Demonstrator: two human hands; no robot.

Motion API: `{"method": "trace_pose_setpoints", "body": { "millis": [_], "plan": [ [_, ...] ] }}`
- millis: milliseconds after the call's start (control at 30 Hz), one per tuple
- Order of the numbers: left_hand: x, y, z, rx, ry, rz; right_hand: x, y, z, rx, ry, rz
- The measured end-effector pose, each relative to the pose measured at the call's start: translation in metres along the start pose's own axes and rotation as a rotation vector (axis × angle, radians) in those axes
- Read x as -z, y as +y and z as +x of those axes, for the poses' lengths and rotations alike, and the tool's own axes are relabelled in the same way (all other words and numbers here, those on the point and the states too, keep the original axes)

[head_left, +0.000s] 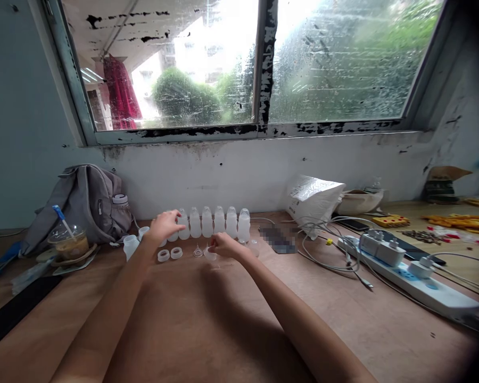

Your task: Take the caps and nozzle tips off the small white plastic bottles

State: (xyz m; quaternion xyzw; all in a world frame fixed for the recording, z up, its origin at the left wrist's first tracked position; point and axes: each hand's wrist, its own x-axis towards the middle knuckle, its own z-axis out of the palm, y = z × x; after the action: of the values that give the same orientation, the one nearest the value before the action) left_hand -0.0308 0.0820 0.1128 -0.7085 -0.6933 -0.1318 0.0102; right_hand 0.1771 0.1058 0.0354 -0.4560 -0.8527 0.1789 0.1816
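Several translucent white baby bottles point(219, 222) with domed tops stand in a row near the wall. My left hand point(164, 226) is at the row's left end, thumb and fingers apart, fingertips against the left side of the end bottle point(184, 224). In front of the row, my right hand point(222, 246) pinches a whitish bottle ring point(210, 255) low over the table; its fingers partly hide it. Left of that lie a clear nipple point(197, 251) and two white rings point(176, 252). Uncapped bottles point(130, 246) stand behind my left forearm, partly hidden.
A grey backpack point(90, 207) and an iced drink cup point(68, 239) stand at the left, near a black flat object point(22, 308). To the right are a white bag point(313, 202), tangled cables point(323, 260) and a power strip point(411, 276). The wooden table point(175, 330) meets a wall under a window.
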Motion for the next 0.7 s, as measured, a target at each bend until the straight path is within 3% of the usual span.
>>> {"method": "trace_pose_setpoints", "body": {
  "millis": [67,167,333,700],
  "plan": [
    [-0.010,0.015,-0.008,-0.152,-0.192,-0.114,0.003,-0.001,0.000,0.010,0.029,0.041],
    [-0.032,0.031,-0.015,-0.303,-0.314,-0.186,0.006,-0.003,-0.001,0.031,0.046,0.101],
    [-0.054,0.042,-0.017,-0.326,-0.258,-0.169,0.008,-0.008,-0.003,0.086,0.075,0.172],
    [-0.060,0.030,-0.005,-0.307,-0.272,-0.164,0.008,-0.011,0.011,0.190,0.047,0.084]
  ]
}}
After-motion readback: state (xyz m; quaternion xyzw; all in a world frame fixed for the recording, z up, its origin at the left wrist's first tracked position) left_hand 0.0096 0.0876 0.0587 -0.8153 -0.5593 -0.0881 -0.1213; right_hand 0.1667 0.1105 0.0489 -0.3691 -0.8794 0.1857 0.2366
